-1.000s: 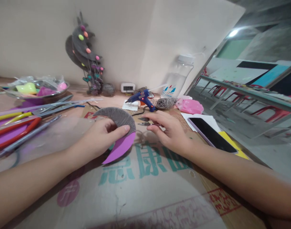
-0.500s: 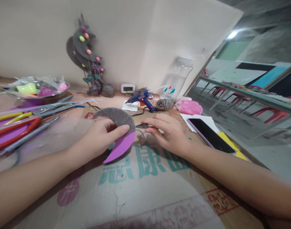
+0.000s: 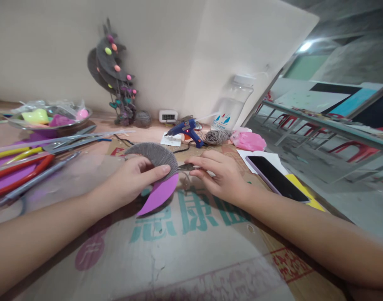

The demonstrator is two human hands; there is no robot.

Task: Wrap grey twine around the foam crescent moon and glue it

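My left hand (image 3: 133, 179) grips a purple foam crescent (image 3: 158, 193) whose upper part is wrapped in grey yarn (image 3: 153, 153), thumb pressed on the wrapped edge. Fingers closed, my right hand (image 3: 221, 173) holds small metal snips (image 3: 186, 167), their tip touching the crescent's right edge. Both hands rest on a flattened cardboard box (image 3: 191, 242) with green print.
A blue glue gun (image 3: 186, 129), a ball of grey yarn (image 3: 217, 136) and a pink bag (image 3: 249, 140) lie behind the hands. A phone (image 3: 277, 175) sits at right. Coloured sticks and tubes (image 3: 28, 161) lie at left, with a bowl (image 3: 50, 119) and a yarn decoration (image 3: 114, 75).
My right hand picked up the snips from the cardboard and brought them left to the edge of the wrapped crescent. My left hand stayed in place.
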